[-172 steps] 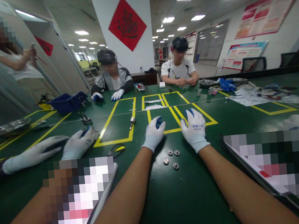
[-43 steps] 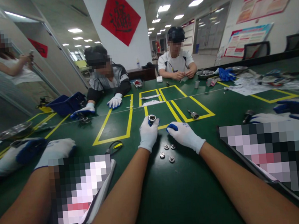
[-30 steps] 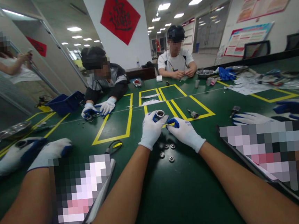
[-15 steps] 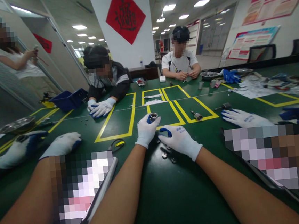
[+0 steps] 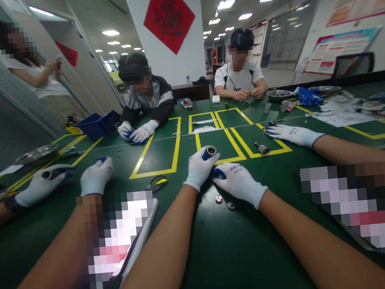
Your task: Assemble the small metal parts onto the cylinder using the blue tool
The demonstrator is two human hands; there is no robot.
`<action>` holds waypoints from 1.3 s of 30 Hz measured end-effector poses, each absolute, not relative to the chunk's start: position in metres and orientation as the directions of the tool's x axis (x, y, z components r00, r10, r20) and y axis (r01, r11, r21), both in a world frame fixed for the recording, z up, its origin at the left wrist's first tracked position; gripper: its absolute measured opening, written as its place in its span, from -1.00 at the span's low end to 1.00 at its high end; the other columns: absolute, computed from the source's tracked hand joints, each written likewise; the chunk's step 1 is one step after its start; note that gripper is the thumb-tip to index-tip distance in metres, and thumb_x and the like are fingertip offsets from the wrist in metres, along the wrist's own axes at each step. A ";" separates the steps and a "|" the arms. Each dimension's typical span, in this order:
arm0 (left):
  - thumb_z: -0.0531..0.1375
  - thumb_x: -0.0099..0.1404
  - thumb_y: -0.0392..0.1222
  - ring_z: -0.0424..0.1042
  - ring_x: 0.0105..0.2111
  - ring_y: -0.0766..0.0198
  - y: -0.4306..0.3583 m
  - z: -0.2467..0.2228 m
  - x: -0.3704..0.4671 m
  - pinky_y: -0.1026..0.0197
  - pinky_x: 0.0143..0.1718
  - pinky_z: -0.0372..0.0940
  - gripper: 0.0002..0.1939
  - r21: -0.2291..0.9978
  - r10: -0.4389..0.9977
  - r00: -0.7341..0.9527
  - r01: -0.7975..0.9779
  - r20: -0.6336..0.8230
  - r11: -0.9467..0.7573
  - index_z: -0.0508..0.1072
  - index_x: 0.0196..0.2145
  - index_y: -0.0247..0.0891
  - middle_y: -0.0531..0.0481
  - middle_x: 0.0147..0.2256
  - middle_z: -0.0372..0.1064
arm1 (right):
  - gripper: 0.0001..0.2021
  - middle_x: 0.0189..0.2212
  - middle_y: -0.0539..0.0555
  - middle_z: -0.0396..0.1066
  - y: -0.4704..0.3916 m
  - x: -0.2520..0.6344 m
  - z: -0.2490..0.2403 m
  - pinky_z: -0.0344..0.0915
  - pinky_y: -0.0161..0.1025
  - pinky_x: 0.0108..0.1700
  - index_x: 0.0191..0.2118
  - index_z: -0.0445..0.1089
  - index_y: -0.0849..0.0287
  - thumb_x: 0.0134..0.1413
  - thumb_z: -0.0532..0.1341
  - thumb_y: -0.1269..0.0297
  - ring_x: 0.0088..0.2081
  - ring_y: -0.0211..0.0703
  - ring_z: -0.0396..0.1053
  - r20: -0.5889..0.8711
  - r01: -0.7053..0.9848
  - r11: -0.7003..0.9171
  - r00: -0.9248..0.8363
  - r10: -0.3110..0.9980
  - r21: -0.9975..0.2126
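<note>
My left hand (image 5: 199, 167), in a white glove with blue palm, is closed around a short hollow metal cylinder (image 5: 210, 151), its open end tilted up. Just to the right, my right hand (image 5: 238, 180), gloved alike, rests low at the table with thumb and fingers curled together. What its fingertips hold, if anything, is hidden. Below that hand two small round metal discs (image 5: 219, 199) lie on the green tabletop (image 5: 216, 259).
Yellow tape frames (image 5: 154, 174) mark the table. A metal part with a shaft (image 5: 263, 148) lies ahead right. Co-workers' gloved hands (image 5: 293, 135) reach in from both sides. A blue bin (image 5: 98, 125) stands far left, and a cable with yellow tag (image 5: 160, 181) lies nearby.
The view has shifted slightly left. My right hand has lowered over the discs, covering some of them. The co-worker's hand on the right reaches further forward to the dark metal part.
</note>
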State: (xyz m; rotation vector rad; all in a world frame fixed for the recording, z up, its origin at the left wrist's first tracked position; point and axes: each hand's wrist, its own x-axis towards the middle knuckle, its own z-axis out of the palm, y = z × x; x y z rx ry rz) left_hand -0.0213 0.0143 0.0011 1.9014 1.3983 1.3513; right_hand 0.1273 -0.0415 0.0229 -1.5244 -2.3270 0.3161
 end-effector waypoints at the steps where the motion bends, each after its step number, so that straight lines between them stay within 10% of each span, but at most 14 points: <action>1: 0.34 0.23 0.03 0.55 -0.15 0.15 0.015 0.000 -0.021 0.12 -0.03 0.40 -0.66 0.774 0.894 0.024 0.489 0.448 -0.402 0.57 -0.10 -0.18 -0.02 -0.16 0.59 | -0.85 -0.19 0.14 0.56 -0.041 0.130 0.023 0.28 -0.16 -0.11 -0.23 0.52 0.10 0.22 0.23 0.19 -0.16 0.01 0.47 0.152 0.845 0.387 -0.355 0.922 -0.370; 13: 0.31 0.24 0.03 0.55 -0.22 0.11 0.008 0.003 -0.014 0.11 -0.12 0.40 -0.75 0.646 0.891 0.147 0.639 0.429 -0.416 0.52 -0.18 -0.11 -0.02 -0.24 0.58 | -0.79 -0.15 0.20 0.51 -0.030 0.155 0.014 0.30 -0.13 0.03 -0.13 0.47 0.19 0.24 0.20 0.19 -0.09 0.03 0.44 0.610 0.753 0.371 0.050 0.791 -0.544; 39: 0.22 0.28 -0.10 0.54 -0.16 0.16 -0.001 0.011 -0.006 0.17 -0.12 0.40 -0.74 0.477 0.867 0.317 0.735 0.385 -0.481 0.48 -0.07 -0.13 -0.02 -0.15 0.57 | -0.83 -0.23 0.14 0.52 -0.028 0.152 0.008 0.35 -0.12 -0.06 -0.21 0.49 0.14 0.18 0.25 0.18 -0.18 0.01 0.45 0.576 0.756 0.347 0.049 0.816 -0.555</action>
